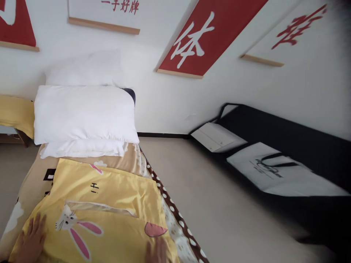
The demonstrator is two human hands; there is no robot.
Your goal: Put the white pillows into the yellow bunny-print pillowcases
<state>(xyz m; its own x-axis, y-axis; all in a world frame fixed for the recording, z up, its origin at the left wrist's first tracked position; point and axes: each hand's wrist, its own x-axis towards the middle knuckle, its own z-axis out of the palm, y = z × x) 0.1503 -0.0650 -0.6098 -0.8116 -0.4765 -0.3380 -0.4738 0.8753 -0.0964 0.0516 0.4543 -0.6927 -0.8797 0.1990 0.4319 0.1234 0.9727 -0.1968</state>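
Observation:
A yellow pillowcase point(117, 233) printed with a white rabbit and a pink shape lies spread on the bed; a slit-like opening in it shows pale lining. Fingers apart, my left hand point(31, 239) rests flat on its left side. My right hand point(156, 251) is at the lower right of the same cloth, its fingers stretched out and slightly blurred, with the rest cut off by the frame's bottom edge. Beyond the pillowcase, a plump white pillow point(85, 115) lies on the bed, with more white bedding under and behind it.
The bed has a tan patterned sheet point(131, 157) with a brown polka-dot edge. On the right, a black cot or bench point(274, 128) carries a white bag point(285, 179) and a pale flat box point(216, 137). Yellow cloth point(16, 113) hangs at the far left. Red and white scrolls hang on the wall.

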